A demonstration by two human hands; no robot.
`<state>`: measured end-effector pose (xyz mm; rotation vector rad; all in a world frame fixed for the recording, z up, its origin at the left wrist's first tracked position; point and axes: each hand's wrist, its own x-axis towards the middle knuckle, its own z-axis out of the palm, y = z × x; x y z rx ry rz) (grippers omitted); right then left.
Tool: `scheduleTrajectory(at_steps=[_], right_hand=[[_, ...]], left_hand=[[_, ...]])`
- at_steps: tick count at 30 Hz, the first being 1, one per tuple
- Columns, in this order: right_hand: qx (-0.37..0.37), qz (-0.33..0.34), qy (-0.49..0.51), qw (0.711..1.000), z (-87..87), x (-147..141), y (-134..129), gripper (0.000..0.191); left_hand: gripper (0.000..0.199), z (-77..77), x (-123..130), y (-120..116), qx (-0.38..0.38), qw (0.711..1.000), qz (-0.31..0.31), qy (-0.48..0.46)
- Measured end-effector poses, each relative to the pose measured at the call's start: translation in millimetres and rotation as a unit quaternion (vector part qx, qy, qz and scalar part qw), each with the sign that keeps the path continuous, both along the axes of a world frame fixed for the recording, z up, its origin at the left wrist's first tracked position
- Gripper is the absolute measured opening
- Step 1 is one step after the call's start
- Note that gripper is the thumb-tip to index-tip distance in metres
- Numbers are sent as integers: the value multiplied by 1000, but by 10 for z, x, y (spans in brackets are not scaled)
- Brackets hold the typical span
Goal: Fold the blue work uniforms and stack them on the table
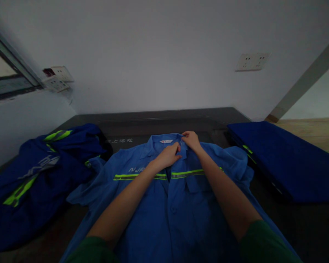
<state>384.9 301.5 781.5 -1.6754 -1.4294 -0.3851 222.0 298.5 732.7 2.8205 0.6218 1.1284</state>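
A light blue work shirt (156,204) with yellow-green reflective stripes lies spread out, front up, its collar toward the wall. My left hand (168,156) is at the neck opening just below the white collar label (166,141), with its thumb and fingers bent close to the collar's right side. My right hand (191,140) pinches the right edge of the collar. Both forearms reach across the chest of the shirt.
On the left lies a crumpled dark blue garment (71,164) with reflective stripes. A folded dark blue garment (285,157) lies on the right. Beneath everything is a dark table (153,120) against a white wall with sockets (252,61).
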Motion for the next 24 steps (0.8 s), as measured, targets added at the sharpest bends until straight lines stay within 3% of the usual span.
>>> scheduleTrajectory(at_steps=[5, 9, 16, 20, 24], right_hand=[[-15, 44, 27, 999, -9, 50, 12, 32], [-4, 12, 15, 1000, -43, 142, 41, 28], [7, -17, -31, 999, -41, 163, 38, 24], [-70, -71, -116, 988, 100, 41, 54, 35], [-146, -77, -150, 975, 382, -117, 140, 30]], left_hand=[[23, 21, -25, 46, -30, 999, 12, -23], [32, -3, -42, 109, -68, 997, 20, 32], [28, 1, -42, 118, -16, 992, 70, 101], [26, 9, -33, 98, -4, 992, 68, 104], [20, 29, -69, 128, 11, 992, 65, 109]])
